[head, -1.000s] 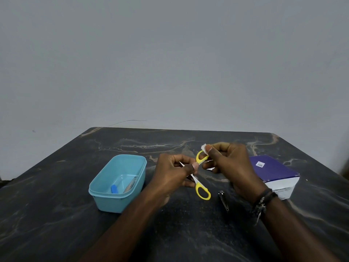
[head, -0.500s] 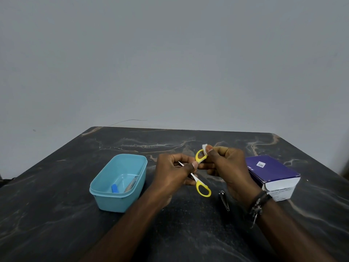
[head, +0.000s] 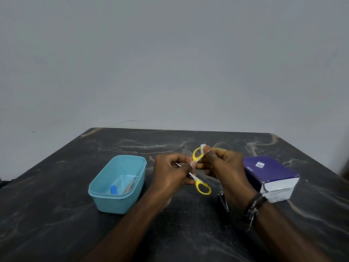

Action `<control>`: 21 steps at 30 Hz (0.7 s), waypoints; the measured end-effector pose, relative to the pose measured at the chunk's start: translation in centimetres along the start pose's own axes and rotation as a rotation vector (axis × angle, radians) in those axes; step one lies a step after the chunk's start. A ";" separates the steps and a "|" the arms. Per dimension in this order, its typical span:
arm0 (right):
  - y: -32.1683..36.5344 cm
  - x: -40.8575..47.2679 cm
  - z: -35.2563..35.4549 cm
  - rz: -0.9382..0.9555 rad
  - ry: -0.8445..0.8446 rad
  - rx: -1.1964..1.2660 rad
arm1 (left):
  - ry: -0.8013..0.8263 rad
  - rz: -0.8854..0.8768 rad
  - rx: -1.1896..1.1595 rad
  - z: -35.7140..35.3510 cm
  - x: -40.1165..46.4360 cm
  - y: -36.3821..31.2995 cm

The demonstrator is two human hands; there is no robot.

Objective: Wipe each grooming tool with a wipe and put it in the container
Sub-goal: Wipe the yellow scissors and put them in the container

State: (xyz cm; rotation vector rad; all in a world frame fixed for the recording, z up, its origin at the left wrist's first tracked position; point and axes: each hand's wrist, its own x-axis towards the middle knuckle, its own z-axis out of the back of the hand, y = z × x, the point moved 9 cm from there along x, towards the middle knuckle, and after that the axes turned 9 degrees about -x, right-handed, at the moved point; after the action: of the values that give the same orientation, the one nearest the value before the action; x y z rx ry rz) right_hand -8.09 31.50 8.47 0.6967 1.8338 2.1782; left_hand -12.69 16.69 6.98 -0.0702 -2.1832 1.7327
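Note:
Small scissors with yellow handles (head: 203, 187) are held above the dark table, spread apart. My left hand (head: 171, 173) grips them around the blades and pivot. My right hand (head: 222, 168) pinches a small white wipe (head: 202, 148) against the upper yellow handle loop. A light blue container (head: 105, 188) stands to the left of my hands; inside lie a blue-tipped tool (head: 113, 189) and a metal tool (head: 130, 185). A metal nail clipper (head: 223, 201) lies on the table below my right hand.
A purple and white box (head: 272, 173) sits at the right of the dark marbled table (head: 56, 214). A grey wall rises behind the table's far edge.
The wipe in my right hand has shifted slightly along the upper yellow handle. The scissors stay in my left hand at nearly the same spot.

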 end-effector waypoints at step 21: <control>-0.4 0.2 -1.7 0.043 0.196 -0.184 | -0.028 0.035 -0.055 0.3 0.1 1.2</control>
State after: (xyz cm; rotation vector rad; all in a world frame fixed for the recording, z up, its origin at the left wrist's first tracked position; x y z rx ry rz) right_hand -9.08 30.21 7.92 0.5052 1.6870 2.4819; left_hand -13.07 16.72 5.82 -0.0985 -2.2631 1.7016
